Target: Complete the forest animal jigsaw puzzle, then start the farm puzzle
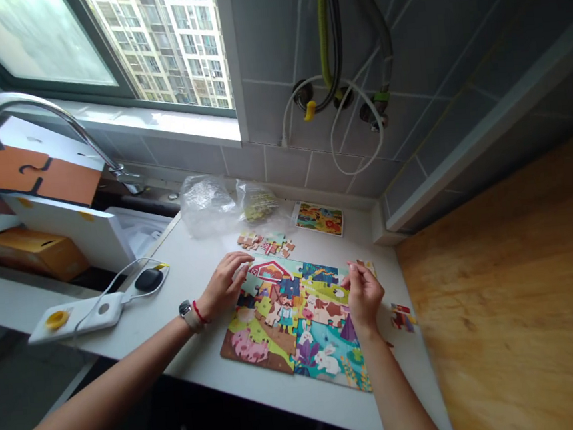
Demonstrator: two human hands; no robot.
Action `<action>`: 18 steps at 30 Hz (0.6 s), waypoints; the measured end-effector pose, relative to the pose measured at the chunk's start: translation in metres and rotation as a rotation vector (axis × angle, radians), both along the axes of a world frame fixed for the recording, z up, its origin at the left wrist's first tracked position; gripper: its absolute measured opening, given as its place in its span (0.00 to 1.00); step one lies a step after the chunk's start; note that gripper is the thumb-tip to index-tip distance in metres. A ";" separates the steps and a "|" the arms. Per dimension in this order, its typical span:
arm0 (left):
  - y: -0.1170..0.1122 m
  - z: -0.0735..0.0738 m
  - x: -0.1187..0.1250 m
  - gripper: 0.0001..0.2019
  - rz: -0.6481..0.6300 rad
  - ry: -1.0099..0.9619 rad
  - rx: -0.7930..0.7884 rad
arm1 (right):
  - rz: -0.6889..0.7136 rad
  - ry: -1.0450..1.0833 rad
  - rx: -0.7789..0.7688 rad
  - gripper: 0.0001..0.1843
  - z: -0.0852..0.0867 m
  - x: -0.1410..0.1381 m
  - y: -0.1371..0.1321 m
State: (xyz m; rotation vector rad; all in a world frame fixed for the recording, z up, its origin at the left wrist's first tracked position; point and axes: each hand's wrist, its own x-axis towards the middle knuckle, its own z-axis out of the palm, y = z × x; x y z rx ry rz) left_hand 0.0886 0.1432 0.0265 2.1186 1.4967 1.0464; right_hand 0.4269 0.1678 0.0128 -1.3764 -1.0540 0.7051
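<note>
A jigsaw puzzle [270, 313] with farm animals lies on the white counter, large parts of it joined. My left hand [228, 283] rests at its upper left edge by the red barn, fingers stretched out and holding nothing visible. Over the right edge, beside the cow, my right hand [365, 296] is closed with thumb and fingers pinched together. Whatever is in that pinch is hidden. A puzzle piece [370, 266] shows just behind the right hand. Several loose puzzle pieces [268, 245] lie beyond the top edge, and more pieces [402, 317] lie at the right.
Clear plastic bags [207, 198] and a picture card [319, 219] lie at the back by the tiled wall. A power strip [82, 316] with a white cable is on the left, near the sink's faucet [51, 105] and boxes. A wooden board [512, 275] borders the right side.
</note>
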 end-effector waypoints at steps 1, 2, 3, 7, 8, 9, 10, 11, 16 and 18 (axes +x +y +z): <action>-0.007 0.006 -0.002 0.15 -0.031 0.038 -0.026 | 0.002 0.010 0.001 0.30 -0.001 0.000 0.000; -0.016 0.012 -0.003 0.15 -0.071 0.087 -0.052 | 0.004 0.017 0.005 0.30 -0.001 0.000 0.000; -0.026 0.018 -0.004 0.14 -0.111 0.136 -0.068 | 0.007 0.019 0.010 0.30 -0.002 0.000 0.001; -0.066 0.036 -0.005 0.14 -0.158 0.321 -0.066 | 0.009 -0.001 0.031 0.27 -0.002 -0.001 0.002; -0.073 0.037 -0.006 0.14 -0.150 0.334 -0.071 | 0.008 -0.007 0.032 0.27 -0.002 -0.002 0.002; -0.077 0.038 -0.006 0.13 -0.135 0.333 -0.077 | 0.008 -0.010 0.031 0.26 -0.002 -0.002 0.002; -0.078 0.039 -0.006 0.13 -0.117 0.326 -0.083 | 0.008 -0.009 0.029 0.26 -0.002 -0.002 0.003; -0.077 0.038 -0.005 0.12 -0.099 0.319 -0.087 | 0.011 -0.001 0.028 0.26 -0.002 -0.001 0.003; -0.033 0.032 0.006 0.11 -0.120 0.334 -0.091 | 0.039 0.069 0.051 0.22 0.000 -0.001 0.003; -0.006 0.027 0.015 0.10 -0.117 0.348 -0.115 | 0.054 0.067 0.051 0.21 -0.002 0.000 0.004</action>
